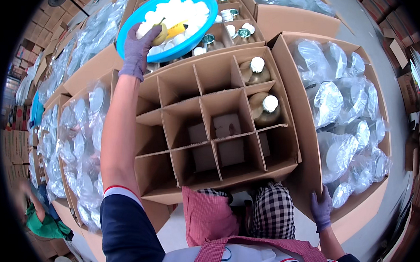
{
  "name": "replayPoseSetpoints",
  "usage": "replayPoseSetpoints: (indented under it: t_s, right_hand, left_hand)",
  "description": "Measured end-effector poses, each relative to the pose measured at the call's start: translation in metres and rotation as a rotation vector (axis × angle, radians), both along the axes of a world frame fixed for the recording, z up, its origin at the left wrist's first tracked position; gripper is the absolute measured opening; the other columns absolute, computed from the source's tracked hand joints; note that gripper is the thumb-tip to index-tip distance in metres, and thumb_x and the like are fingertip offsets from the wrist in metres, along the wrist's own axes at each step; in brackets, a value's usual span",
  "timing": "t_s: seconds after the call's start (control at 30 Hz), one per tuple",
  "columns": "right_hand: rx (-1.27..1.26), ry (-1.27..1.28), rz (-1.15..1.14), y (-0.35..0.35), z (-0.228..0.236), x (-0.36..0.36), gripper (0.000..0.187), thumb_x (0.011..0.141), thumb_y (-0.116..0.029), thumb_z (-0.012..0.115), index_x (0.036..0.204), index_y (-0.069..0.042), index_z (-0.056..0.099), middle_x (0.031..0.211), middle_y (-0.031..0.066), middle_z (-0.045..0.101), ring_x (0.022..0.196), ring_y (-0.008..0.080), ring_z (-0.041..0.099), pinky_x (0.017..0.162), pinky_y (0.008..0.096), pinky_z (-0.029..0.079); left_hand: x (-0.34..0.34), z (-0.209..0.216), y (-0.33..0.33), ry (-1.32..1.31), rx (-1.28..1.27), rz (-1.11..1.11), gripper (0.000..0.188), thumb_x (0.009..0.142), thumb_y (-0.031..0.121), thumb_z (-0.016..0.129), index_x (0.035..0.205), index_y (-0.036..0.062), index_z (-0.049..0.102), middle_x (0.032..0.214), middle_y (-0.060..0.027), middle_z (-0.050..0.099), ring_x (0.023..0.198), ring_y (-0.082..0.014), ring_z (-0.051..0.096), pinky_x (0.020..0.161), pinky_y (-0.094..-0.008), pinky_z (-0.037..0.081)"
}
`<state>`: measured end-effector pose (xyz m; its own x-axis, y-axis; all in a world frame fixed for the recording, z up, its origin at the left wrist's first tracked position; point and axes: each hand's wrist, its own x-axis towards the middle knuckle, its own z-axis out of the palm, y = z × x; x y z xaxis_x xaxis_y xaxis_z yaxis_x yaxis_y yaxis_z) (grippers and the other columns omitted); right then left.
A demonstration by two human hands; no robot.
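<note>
My left hand (138,45), in a purple glove, is beyond the far left corner of the divided carton (250,173), its thumb and fingers pinching a round yellow-green thing (159,36) with a thin dark stem, though I cannot tell how the fingers underneath sit; I have that thing over the near left part of a blue basin (182,48), which lies just past the divided carton's far side and is heaped with small white pieces (180,10) and one yellow piece (176,30), my bare forearm running along the divided carton's left side, while my right hand (322,209), gloved the same, is down past its near right corner, at the edge of a neighbouring carton (309,130) full of things in clear plastic (331,103), and whether those fingers pinch the cardboard or only rest on it I cannot tell; in the divided carton's rightmost column two white-capped bottles (266,110) stand upright, in the far and middle cells, more cartons of plastic-wrapped things (80,147) sit to its left, my checked apron (207,216) is at its near side, and well away to its left is a person in green (46,222)
</note>
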<state>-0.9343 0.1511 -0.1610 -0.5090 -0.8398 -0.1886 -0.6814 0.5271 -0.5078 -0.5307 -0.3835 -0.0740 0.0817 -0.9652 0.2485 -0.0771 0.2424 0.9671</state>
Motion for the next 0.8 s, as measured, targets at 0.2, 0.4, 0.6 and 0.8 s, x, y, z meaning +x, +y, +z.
replayPoseSetpoints:
  t_s: [0.2,0.4,0.6,0.8]
  right_hand:
    - [-0.05,0.022,0.024,0.007,-0.001,0.005,0.042,0.084,-0.019,0.063,0.119,0.002,0.052,0.103,0.023,0.06,0.093,0.0414,0.06,0.079,0.0445,0.049]
    - [-0.031,-0.076,-0.028,-0.006,0.015,0.005,0.052,0.082,-0.029,0.068,0.123,-0.001,0.052,0.111,0.024,0.061,0.1,0.0397,0.061,0.085,0.0447,0.05]
    - [-0.609,0.415,0.309,0.003,0.105,-0.037,0.046,0.08,-0.027,0.069,0.117,-0.002,0.058,0.116,0.0214,0.059,0.104,0.037,0.06,0.086,0.0429,0.05]
    - [-0.664,0.397,0.011,-0.08,0.091,-0.211,0.034,0.086,-0.031,0.063,0.111,-0.007,0.064,0.109,0.0113,0.067,0.098,0.0328,0.063,0.082,0.0379,0.051]
  left_hand:
    - [-0.026,-0.022,-0.021,-0.99,-0.005,0.303,0.093,0.062,0.056,0.079,0.13,0.0,0.05,0.132,-0.0221,0.046,0.124,-0.0348,0.046,0.101,-0.0411,0.042]
    - [-0.004,-0.026,-0.017,-1.355,-0.081,0.277,0.096,0.079,0.07,0.054,0.142,-0.0009,0.039,0.145,-0.0217,0.041,0.133,-0.0353,0.039,0.11,-0.0413,0.03]
    - [-0.049,-0.011,0.219,-0.703,-0.058,-0.321,0.047,0.095,0.015,0.057,0.136,-0.003,0.044,0.139,-0.0171,0.046,0.128,-0.0283,0.045,0.106,-0.0381,0.035]
    - [-0.102,-0.029,0.391,-0.763,-0.076,-0.598,0.038,0.074,-0.003,0.062,0.112,0.0006,0.061,0.114,-0.0169,0.062,0.108,-0.033,0.058,0.096,-0.0396,0.045]
